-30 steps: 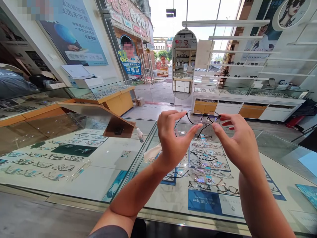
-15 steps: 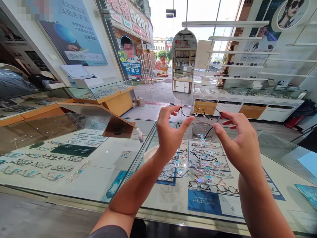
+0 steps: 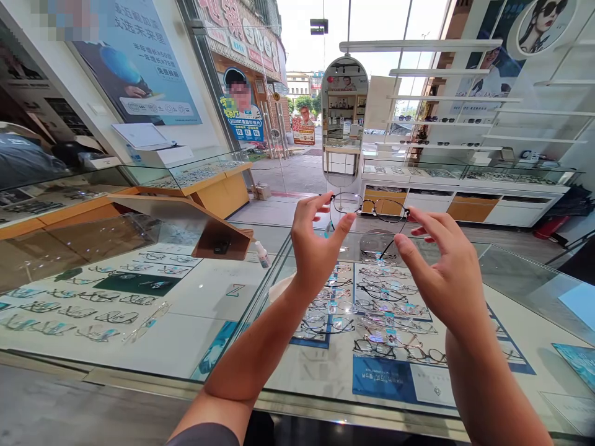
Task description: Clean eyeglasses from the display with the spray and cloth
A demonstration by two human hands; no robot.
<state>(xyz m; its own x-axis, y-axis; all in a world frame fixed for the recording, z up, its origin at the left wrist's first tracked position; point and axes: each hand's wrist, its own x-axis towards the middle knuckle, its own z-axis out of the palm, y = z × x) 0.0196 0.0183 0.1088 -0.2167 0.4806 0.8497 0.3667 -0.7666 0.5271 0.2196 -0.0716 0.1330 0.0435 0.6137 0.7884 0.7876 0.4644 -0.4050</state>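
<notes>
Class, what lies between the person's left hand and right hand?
In the head view, thin dark-rimmed eyeglasses span the gap between the left hand and the right hand.

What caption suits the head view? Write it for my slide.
Left hand and right hand hold thin-framed eyeglasses at a glass display case.

Daylight is admitted through the front window (image 3: 302, 46); an oval mirror (image 3: 344, 124) and white shelves (image 3: 439, 72) are noted above grey floor (image 3: 83, 402).
</notes>
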